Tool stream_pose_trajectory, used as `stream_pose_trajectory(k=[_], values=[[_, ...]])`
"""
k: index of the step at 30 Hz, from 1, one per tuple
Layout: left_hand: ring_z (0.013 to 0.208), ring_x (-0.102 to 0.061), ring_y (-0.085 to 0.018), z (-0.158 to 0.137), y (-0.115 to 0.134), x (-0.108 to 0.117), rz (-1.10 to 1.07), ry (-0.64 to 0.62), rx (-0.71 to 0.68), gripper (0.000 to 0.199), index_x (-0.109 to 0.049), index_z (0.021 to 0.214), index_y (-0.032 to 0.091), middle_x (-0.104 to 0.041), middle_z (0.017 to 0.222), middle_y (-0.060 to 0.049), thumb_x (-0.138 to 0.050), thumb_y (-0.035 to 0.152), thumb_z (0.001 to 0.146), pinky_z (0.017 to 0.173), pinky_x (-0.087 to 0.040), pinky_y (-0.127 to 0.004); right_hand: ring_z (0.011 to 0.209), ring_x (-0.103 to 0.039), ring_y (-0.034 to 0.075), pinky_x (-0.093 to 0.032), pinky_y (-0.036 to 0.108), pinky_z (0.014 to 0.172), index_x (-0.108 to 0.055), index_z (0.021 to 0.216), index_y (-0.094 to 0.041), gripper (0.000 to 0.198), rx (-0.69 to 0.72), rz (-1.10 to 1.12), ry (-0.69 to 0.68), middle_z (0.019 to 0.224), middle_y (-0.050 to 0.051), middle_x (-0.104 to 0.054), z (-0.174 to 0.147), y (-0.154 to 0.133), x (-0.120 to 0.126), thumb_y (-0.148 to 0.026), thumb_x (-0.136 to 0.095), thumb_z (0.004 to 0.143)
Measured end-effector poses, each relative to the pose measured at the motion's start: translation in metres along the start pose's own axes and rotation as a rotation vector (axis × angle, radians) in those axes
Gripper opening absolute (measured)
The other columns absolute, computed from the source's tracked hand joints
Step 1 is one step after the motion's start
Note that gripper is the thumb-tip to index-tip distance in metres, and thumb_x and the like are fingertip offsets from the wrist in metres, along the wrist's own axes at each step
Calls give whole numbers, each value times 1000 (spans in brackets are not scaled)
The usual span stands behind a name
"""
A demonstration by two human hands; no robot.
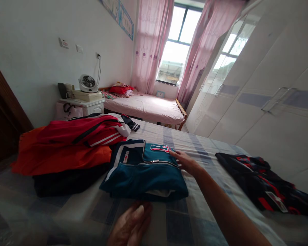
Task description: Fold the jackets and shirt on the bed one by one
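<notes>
A folded teal zip jacket with a white stripe and a red-edged letter patch lies on the checked bedsheet in front of me. My right hand reaches in from the right and touches the jacket's right edge near the patch, fingers stretched and somewhat spread. Just below the jacket's near edge is my left hand, slightly blurred, its fingers extended and nothing seen in it. It appears apart from the cloth.
Left of the jacket is a clothes pile: a red jacket, an orange garment and a black one. A dark garment lies at right. Beyond are a fan, a second bed and white wardrobes.
</notes>
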State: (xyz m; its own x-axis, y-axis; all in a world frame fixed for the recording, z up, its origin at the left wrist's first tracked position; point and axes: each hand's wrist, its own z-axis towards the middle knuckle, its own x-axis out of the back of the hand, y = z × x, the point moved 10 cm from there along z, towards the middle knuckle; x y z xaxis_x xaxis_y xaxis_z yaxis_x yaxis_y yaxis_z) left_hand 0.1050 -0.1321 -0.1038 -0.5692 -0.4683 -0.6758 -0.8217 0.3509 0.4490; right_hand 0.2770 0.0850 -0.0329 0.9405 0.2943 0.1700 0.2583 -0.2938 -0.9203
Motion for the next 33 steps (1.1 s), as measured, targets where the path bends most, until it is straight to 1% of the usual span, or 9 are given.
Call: stream_pose_trajectory(k=[4,9,12,16,20,23,26,29,33], values=[[95,-69,-22,0,11,-13,-85,61,15,43,-45,129,9,-69,105,-17,-53,15,87,85,-54,-32,67,-65,14,-53,25,67,-63,90,-12,24,-73,329,-76,78,6,-70,-2,5,-20,-26,-69,72],[76,-71,-18,5,15,-17,-107,146,74,48,-51,127,21,-71,88,-6,-64,27,82,67,-56,-27,68,-66,14,-53,27,77,-65,88,-11,18,-80,547,-134,75,5,-71,-27,-9,-37,-19,-60,73],[82,-70,-20,4,32,-33,-85,92,-36,44,-54,124,24,-72,98,-5,-64,27,81,72,-57,-32,71,-67,15,-52,27,78,-66,92,-12,25,47,650,-125,81,5,-73,-54,-24,-31,-14,-64,67],[99,-67,-25,6,59,-64,13,-22,-208,45,-58,122,22,-70,108,-7,-67,25,78,85,-55,-36,79,-67,18,-52,30,79,-65,100,-16,37,271,632,-70,93,5,-73,-94,-37,-10,-15,-71,63],[95,-68,-25,25,70,-78,129,-41,-272,42,-58,121,20,-72,104,-8,-64,23,80,86,-54,-38,92,-65,19,-49,32,85,-64,104,-18,35,303,667,39,101,5,-72,-120,-9,9,-19,-72,69],[90,-69,-26,41,58,-68,218,11,-152,41,-58,120,14,-72,101,-11,-63,23,80,84,-55,-40,90,-66,19,-50,34,83,-64,99,-17,27,127,747,53,100,5,-71,-126,40,8,-24,-70,74],[89,-69,-26,47,55,-67,280,-35,-116,41,-59,117,12,-72,102,-12,-66,21,77,82,-56,-38,88,-67,19,-50,36,86,-64,94,-14,24,-31,835,52,96,8,-71,-129,79,11,-27,-70,75],[82,-70,-25,48,55,-71,302,-73,-51,37,-61,112,13,-73,95,-10,-65,21,76,78,-57,-37,83,-67,18,-51,35,86,-63,90,-13,23,-7,884,78,88,7,-71,-121,82,28,-31,-69,77],[56,-67,-22,52,60,-66,382,-39,49,19,-64,91,12,-71,69,-7,-62,20,74,63,-57,-37,67,-65,14,-52,27,74,-63,84,-9,35,-20,880,-76,71,6,-68,-104,67,30,-43,-57,85]])
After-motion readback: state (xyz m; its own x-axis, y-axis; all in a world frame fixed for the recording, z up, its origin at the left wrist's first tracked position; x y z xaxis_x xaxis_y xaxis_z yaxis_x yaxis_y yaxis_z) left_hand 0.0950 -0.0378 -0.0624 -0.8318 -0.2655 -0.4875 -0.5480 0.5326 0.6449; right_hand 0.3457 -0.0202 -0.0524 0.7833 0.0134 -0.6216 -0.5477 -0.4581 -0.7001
